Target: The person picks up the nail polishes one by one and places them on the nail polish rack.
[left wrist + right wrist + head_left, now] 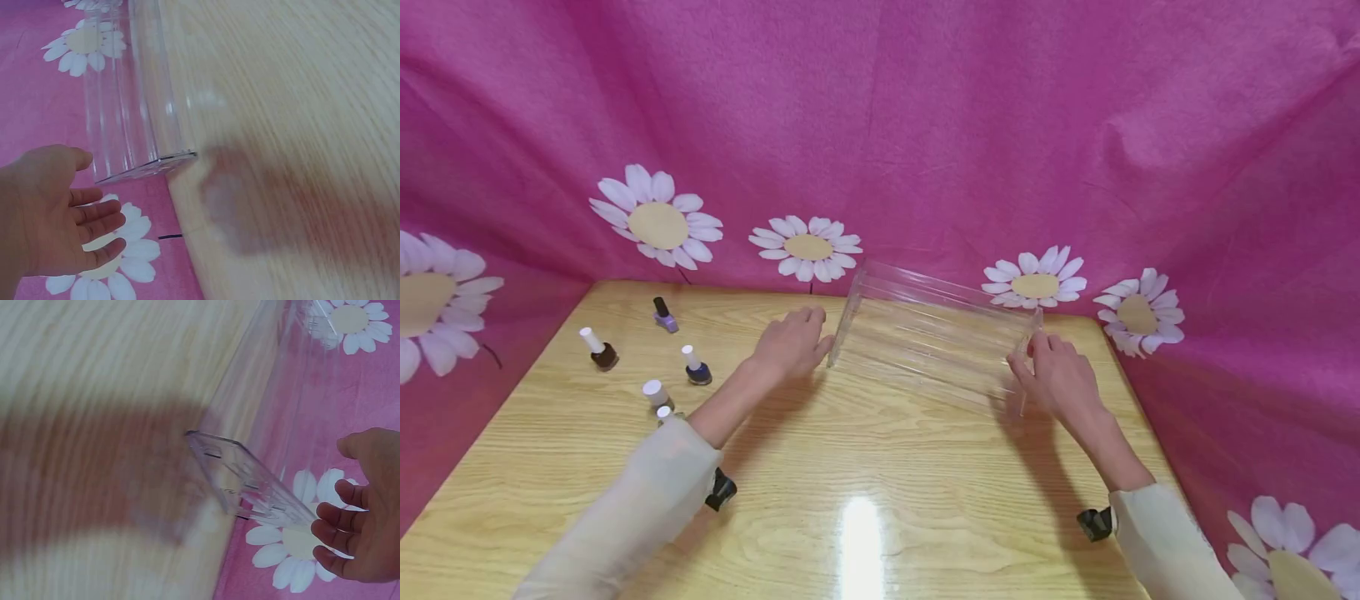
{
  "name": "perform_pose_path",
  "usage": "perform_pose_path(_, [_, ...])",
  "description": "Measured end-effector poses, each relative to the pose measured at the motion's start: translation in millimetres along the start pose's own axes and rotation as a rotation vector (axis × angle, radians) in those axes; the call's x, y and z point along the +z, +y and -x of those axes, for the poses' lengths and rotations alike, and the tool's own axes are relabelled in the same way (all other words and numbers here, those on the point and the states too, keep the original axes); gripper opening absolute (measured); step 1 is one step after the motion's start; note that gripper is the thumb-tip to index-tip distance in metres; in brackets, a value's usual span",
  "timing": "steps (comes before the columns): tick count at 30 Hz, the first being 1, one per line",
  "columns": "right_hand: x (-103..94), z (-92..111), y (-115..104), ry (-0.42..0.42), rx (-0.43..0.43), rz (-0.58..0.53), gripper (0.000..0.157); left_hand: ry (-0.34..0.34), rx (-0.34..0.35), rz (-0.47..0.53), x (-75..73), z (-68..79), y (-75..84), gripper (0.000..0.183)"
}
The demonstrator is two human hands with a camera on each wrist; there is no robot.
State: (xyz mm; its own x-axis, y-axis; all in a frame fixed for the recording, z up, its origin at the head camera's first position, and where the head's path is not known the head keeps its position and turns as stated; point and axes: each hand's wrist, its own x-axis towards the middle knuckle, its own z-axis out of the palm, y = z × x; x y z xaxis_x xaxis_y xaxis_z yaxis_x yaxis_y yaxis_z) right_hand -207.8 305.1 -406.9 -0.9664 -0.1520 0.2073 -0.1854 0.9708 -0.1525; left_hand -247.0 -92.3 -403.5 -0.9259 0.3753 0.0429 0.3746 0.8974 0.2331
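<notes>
A clear plastic tiered rack [925, 333] stands at the back of the wooden table, turned slightly askew. By its left end panel is my left hand [792, 343], fingers relaxed and slightly bent. In the left wrist view the left hand [56, 209] has its thumb close to the panel's edge; whether it touches cannot be told. My right hand [1063, 379] is at the right end panel [250, 481]. The right wrist view shows the right hand [372, 512] loosely bent, with fingertips at the panel's upper corner and no grip around it.
Left on the table [880, 467] stand several nail polish bottles: a purple one with a black cap [665, 315], a dark one [601, 350], a navy one [697, 367], and white-capped ones [656, 393] partly behind the left forearm. Pink daisy-printed cloth [925, 125] hangs behind and beside.
</notes>
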Motion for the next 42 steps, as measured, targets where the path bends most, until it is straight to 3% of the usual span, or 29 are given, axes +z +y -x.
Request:
perform_pose_path(8, [11.6,12.9,8.0,-0.035,0.066,0.018,0.045,-0.008,0.023,-0.008,12.6,-2.8,1.4,0.029])
perform_pose_path(21, [26.4,26.5,13.0,-0.122,0.106,0.033,0.049,0.034,0.035,-0.115,39.1,-7.6,-4.5,0.033])
perform_pose_path(31, [39.2,33.5,13.2,-0.13,0.109,0.054,0.047,-0.031,0.0,-0.113,47.8,-14.5,-6.5,0.034])
perform_pose_path(37, [44.9,37.0,12.1,-0.173,0.135,0.04,0.047,-0.024,0.01,-0.109,51.0,-18.0,-5.5,0.033])
perform_pose_path(42, [47.1,40.1,10.6,-0.158,0.13,0.037,0.044,-0.024,0.017,-0.121,54.7,-22.3,-5.8,0.032])
